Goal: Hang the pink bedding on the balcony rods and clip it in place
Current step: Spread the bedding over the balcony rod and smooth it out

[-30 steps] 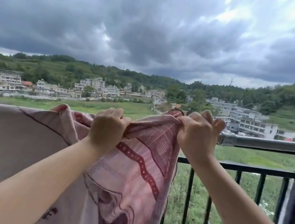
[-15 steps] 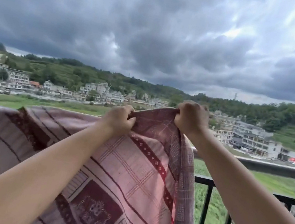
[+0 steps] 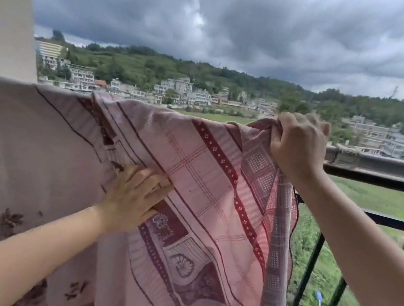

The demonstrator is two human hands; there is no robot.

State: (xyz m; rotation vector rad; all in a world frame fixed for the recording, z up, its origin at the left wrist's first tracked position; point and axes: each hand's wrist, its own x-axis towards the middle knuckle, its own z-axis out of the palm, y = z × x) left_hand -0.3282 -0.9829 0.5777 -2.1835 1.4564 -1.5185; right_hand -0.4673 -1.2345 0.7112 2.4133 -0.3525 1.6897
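The pink bedding [image 3: 206, 180] hangs over the top balcony rod [image 3: 387, 165], draped from the left edge of the view to just under the right hand [image 3: 298, 145]. Its upper edge follows the rod line on the left and rises into a bunched corner at the right end. The right hand grips that corner, fingers curled tight around the gathered cloth, just above the rod. From there the bedding's right edge falls nearly straight down in front of the dark railing bars [image 3: 307, 274], with a narrow checked border along it.

The left hand [image 3: 134, 195] lies flat against the face of the bedding, lower than the right hand and well left of it; its fingers are straight and slightly spread, pressing on the cloth where a fold line runs diagonally. Left of this fold the cloth is paler with a dark floral print.

To the right of the bedding the rod is bare, reaching to the right edge of the view, with a metal band [image 3: 344, 157] around it near the right hand. A pale column [image 3: 5, 5] stands at the upper left, meeting the bedding's top edge. Beyond the railing lie green fields, buildings and a cloudy sky
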